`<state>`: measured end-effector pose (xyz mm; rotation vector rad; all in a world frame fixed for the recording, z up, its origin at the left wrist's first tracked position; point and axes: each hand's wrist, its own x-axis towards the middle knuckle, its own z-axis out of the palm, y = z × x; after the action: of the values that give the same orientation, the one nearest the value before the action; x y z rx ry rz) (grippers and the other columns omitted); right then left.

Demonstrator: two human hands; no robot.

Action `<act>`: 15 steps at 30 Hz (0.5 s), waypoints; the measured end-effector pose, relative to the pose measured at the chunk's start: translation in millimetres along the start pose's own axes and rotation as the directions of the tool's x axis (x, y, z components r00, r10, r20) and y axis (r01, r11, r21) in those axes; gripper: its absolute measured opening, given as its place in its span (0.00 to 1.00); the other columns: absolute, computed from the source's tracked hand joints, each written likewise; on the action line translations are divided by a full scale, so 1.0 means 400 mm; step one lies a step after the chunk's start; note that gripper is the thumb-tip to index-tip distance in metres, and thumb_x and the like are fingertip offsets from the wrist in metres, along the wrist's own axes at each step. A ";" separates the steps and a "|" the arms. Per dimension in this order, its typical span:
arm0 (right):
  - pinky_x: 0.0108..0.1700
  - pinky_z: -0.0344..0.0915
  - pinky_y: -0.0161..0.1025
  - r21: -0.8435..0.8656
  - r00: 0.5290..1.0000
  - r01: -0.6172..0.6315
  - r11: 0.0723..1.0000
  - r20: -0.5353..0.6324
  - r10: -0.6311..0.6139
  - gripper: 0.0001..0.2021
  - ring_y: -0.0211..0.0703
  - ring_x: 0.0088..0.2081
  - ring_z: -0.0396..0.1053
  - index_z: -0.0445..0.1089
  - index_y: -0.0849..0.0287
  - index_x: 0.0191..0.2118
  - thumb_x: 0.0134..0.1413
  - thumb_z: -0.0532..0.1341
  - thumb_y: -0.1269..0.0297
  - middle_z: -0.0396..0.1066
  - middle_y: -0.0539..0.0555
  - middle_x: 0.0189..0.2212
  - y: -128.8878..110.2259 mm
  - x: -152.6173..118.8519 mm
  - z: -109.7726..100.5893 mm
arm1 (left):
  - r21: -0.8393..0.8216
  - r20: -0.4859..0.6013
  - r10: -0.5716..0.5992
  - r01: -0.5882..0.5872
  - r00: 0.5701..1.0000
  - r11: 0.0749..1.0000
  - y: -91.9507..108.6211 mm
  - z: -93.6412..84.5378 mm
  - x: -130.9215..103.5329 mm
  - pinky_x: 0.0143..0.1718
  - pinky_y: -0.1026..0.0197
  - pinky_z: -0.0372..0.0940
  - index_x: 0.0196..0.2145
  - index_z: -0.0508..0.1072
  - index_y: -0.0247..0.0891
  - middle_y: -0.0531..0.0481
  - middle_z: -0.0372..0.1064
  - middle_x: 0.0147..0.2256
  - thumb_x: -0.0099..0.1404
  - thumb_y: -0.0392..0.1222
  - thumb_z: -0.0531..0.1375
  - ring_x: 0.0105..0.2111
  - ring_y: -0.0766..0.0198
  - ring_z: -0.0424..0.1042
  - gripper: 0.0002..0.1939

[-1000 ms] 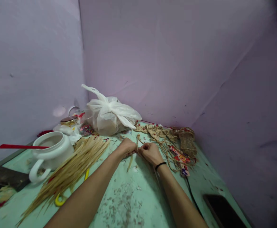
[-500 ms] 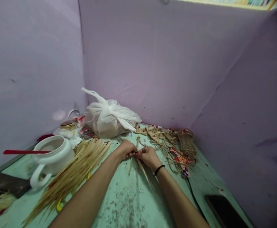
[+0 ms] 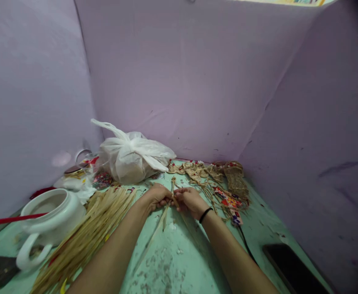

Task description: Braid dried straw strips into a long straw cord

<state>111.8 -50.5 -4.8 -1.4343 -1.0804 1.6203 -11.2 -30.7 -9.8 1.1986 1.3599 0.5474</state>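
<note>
My left hand [image 3: 158, 197] and my right hand [image 3: 191, 201] meet over the table, fingers pinched together. Between them they grip thin pale straw strips [image 3: 157, 228], whose long loose ends trail down toward me. A short knotted end [image 3: 173, 182] sticks out beyond my fingertips. A black band circles my right wrist. How the strips cross inside my fingers is hidden. To the left of my left hand lies a bundle of dry straw strips [image 3: 97, 222].
Left stands a white handled pot [image 3: 54, 218] with a red stick [image 3: 13, 219] in it. Behind is a tied white plastic bag [image 3: 134, 157]. Braided straw pieces [image 3: 197, 171], a patterned strip with a black cord [image 3: 231, 200] and a dark phone [image 3: 292, 267] lie right.
The long pale strip, which hung down to the right, now trails down to the left. Both hands stay together and pinched. My view has shifted slightly.
</note>
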 end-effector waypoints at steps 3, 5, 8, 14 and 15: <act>0.17 0.57 0.29 -0.040 1.000 0.015 0.999 0.001 -0.015 0.05 0.30 0.14 0.57 0.62 0.64 0.18 0.37 0.52 0.76 0.60 0.48 0.11 0.006 0.005 0.005 | 0.036 0.000 0.005 -0.005 1.000 0.999 0.000 0.001 0.000 0.11 0.70 0.37 0.14 0.61 0.33 0.58 0.51 0.09 0.41 0.35 0.54 0.08 0.75 0.46 0.04; 0.14 0.52 0.28 -0.146 0.998 0.041 0.988 -0.047 -0.048 0.06 0.28 0.11 0.52 0.62 0.64 0.15 0.35 0.53 0.76 0.59 0.47 0.10 0.011 0.012 0.002 | 0.076 0.006 0.010 -0.011 1.000 0.997 0.004 0.002 -0.004 0.11 0.69 0.37 0.14 0.61 0.33 0.58 0.51 0.09 0.41 0.34 0.53 0.09 0.75 0.47 0.03; 0.12 0.47 0.28 -0.241 0.991 0.071 0.968 -0.093 -0.096 0.07 0.27 0.10 0.49 0.61 0.64 0.12 0.32 0.53 0.77 0.56 0.46 0.08 0.019 0.023 -0.001 | 0.193 -0.007 0.050 -0.047 0.999 0.980 0.013 0.002 -0.008 0.12 0.69 0.40 0.13 0.62 0.33 0.58 0.50 0.08 0.41 0.32 0.52 0.10 0.74 0.48 0.03; 0.12 0.43 0.28 -0.125 0.990 0.098 0.987 -0.085 -0.109 0.05 0.27 0.11 0.47 0.59 0.63 0.12 0.30 0.53 0.75 0.54 0.45 0.08 0.028 0.030 -0.001 | 0.637 -0.149 0.248 -0.099 0.957 0.765 0.027 -0.004 -0.009 0.17 0.67 0.47 0.15 0.67 0.31 0.53 0.57 0.13 0.41 0.31 0.54 0.17 0.69 0.58 0.03; 0.12 0.42 0.28 -0.106 0.992 0.093 0.990 -0.076 -0.102 0.05 0.27 0.11 0.46 0.59 0.63 0.12 0.30 0.53 0.75 0.53 0.45 0.07 0.028 0.030 -0.002 | 0.675 -0.149 0.262 -0.095 0.954 0.731 0.030 -0.002 -0.014 0.18 0.67 0.48 0.16 0.69 0.31 0.51 0.59 0.14 0.41 0.33 0.54 0.19 0.67 0.60 0.04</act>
<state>111.1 -44.2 -20.0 -1.4769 -1.1826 1.4437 -9.2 -30.7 3.4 1.9153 1.7282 0.3439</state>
